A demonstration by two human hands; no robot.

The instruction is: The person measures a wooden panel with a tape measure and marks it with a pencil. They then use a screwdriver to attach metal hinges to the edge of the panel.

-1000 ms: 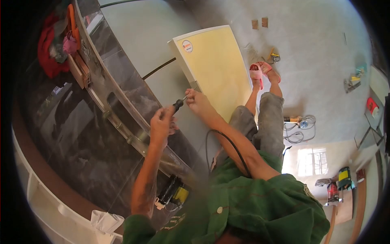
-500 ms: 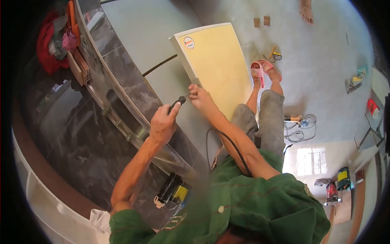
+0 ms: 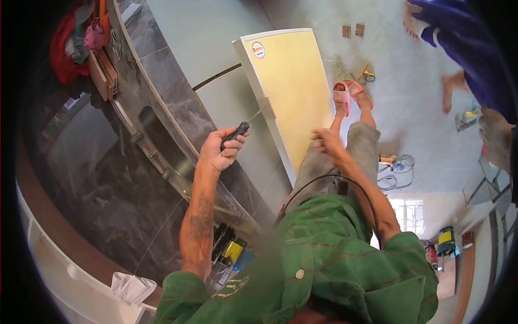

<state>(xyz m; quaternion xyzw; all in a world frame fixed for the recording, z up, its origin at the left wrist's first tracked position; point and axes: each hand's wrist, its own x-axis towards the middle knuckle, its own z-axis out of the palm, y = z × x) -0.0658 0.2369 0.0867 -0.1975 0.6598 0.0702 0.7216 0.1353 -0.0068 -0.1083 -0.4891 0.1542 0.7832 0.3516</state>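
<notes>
My left hand point(image 3: 218, 148) is wrapped round the black handle of a screwdriver point(image 3: 235, 136). The thin shaft points up and right to a small metal piece point(image 3: 266, 108) on the edge of a yellow panel point(image 3: 294, 81). The panel has a pale rim and a round sticker point(image 3: 258, 50) near its top corner, and stands tilted beside my legs. My right hand point(image 3: 329, 144) is over my thigh, right of the panel and apart from it. Its fingers are curled and blurred, and whether they hold anything is unclear. A black cable loops by my right arm.
A dark stone counter point(image 3: 167, 119) with a sink cutout runs along the left. Black and yellow tools point(image 3: 232, 252) lie near my left elbow. At the upper right is another person point(image 3: 469, 48) in dark blue. A power tool with a cord point(image 3: 396, 163) lies on the floor.
My right hand has left the panel's edge and moved right, over my thigh. My left hand has turned with the screwdriver, whose shaft now shows. Another person has come into view at the upper right.
</notes>
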